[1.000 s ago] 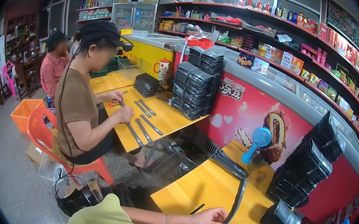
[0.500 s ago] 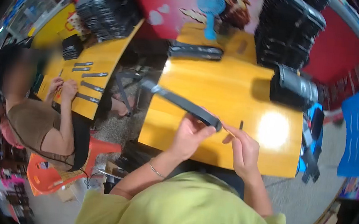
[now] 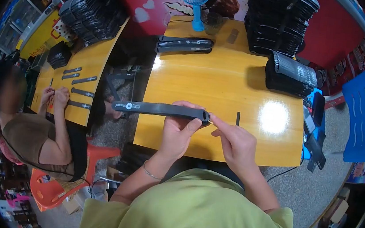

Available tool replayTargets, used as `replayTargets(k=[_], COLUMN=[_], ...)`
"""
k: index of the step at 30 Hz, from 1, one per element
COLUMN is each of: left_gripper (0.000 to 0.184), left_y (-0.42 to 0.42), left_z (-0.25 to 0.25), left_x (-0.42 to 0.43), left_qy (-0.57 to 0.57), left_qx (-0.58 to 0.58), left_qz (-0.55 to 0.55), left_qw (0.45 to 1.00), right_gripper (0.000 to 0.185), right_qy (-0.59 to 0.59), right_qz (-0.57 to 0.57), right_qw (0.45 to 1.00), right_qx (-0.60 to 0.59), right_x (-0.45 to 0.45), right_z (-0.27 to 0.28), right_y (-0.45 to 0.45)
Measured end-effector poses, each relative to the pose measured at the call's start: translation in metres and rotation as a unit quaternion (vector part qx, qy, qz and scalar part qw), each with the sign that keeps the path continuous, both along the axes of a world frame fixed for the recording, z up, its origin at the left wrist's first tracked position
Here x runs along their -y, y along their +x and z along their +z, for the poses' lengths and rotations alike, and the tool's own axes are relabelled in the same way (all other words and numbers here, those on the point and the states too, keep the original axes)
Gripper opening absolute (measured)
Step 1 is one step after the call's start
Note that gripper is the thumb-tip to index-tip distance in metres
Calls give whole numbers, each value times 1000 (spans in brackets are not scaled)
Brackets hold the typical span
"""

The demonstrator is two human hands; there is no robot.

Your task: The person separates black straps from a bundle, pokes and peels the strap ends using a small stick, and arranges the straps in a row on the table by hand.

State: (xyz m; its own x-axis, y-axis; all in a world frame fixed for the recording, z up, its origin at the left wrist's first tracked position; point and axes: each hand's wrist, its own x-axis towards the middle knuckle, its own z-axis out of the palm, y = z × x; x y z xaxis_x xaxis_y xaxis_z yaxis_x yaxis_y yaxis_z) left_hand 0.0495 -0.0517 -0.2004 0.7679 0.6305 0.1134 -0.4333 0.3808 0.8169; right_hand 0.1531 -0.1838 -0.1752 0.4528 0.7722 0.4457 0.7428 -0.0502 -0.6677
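Observation:
My left hand (image 3: 177,133) is closed round a long black strap (image 3: 158,109) with white lettering, held level above the front of the table. The strap's far end sticks out to the left past the table edge. Its right end has a slot or loop. There my right hand (image 3: 236,146) pinches with thumb and forefinger, touching the end. A small yellowish bit shows at those fingertips, too small to name. Just beyond my right hand a short black strip (image 3: 238,118) lies on the wooden table (image 3: 203,80).
Folded black straps (image 3: 184,45) lie at the back left, near a blue fan (image 3: 195,2). A tall black stack (image 3: 278,24) and a smaller bundle (image 3: 290,74) stand at right. A co-worker (image 3: 39,139) sits left at another table (image 3: 105,48) with several straps.
The strap has swung from a slant to nearly level, its lettering now facing up. My right hand has moved slightly left, against the strap's end. The view has shifted a little.

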Motion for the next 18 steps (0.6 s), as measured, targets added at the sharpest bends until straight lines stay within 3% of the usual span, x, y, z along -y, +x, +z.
replayTargets(k=[4, 10, 14, 16, 18], left_gripper=[33, 33, 35, 36, 36], left_y=[0, -1, 1, 2, 0], left_z=[-1, -1, 3, 3, 3], left_x=[1, 4, 8, 9, 9], left_qy=[-5, 31, 128, 175, 219], left_qx=[3, -26, -23, -20, -27], left_qz=[4, 32, 76, 93, 97], left_qw=[1000, 999, 989, 980, 970], right_gripper=[51, 50, 43, 40, 37], right_qy=[-24, -22, -11, -61, -39], right_qz=[-22, -42, 8, 41, 67], right_qw=[994, 989, 992, 952, 893], right_qx=[105, 140, -123, -296, -444], right_x=[3, 4, -2, -1, -3], right_z=[-2, 1, -4, 13, 9], right_y=[2, 0, -8, -11, -12])
